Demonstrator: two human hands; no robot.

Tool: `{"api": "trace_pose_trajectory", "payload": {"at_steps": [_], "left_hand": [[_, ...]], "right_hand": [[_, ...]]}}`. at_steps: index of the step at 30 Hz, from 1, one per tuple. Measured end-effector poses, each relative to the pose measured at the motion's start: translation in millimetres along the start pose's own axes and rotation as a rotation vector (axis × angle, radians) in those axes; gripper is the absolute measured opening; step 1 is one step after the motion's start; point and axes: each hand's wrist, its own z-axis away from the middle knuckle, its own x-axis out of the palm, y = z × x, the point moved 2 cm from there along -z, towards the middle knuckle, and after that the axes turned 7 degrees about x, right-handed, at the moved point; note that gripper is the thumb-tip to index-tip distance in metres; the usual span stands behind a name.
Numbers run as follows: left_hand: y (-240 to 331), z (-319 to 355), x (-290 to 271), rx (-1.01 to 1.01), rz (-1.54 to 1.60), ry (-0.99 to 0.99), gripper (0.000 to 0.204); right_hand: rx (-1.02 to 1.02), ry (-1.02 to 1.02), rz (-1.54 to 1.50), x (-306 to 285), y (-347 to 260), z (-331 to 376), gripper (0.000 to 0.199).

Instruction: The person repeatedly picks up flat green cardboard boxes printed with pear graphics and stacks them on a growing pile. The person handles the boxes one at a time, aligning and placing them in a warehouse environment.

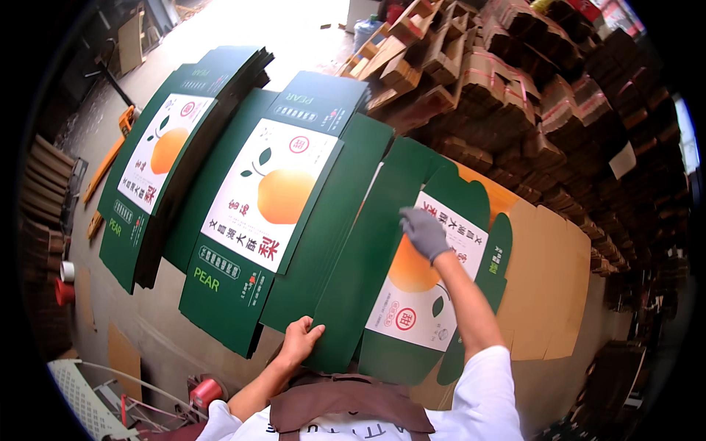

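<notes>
A flat green carton blank point(348, 298) lies in front of me, its white panel point(382, 323) printed with a yellow-orange fruit and leaves. My bare left hand point(301, 341) is closed on the near edge of this blank, thumb on top. In a grey glove, my right hand point(426, 234) rests over the printed panel with its fingers pointing left, and nothing shows in it. Scalloped flaps point(500, 253) run along the blank's right side. Just left of it, a stack of matching green carton blanks point(220, 275) has the same fruit print facing up.
Farther left stands another stack of green cartons point(121, 228), beside an orange pallet-jack-like frame point(110, 165). Plain brown cardboard point(548, 294) extends to the right. Wooden pallets point(419, 59) and bundled cardboard piles point(500, 81) fill the back right. Red tape-like rolls point(206, 393) sit at lower left.
</notes>
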Motion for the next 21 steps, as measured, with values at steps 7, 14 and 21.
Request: {"api": "trace_pose_trajectory", "payload": {"at_steps": [7, 14, 21], "left_hand": [[48.2, 31.2, -8.5, 0.126, -0.177, -0.005, 0.019], [31.9, -12.3, -32.9, 0.119, -0.026, 0.047, 0.017], [26.0, -43.9, -67.7, 0.148, -0.185, 0.381, 0.015]], "right_hand": [[-0.325, -0.119, 0.763, -2.6, -25.2, -193.1, 0.056], [-0.358, -0.438, 0.825, -42.0, -52.6, -263.9, 0.022], [-0.526, -0.368, 0.761, -2.5, -104.5, -327.9, 0.011]]}}
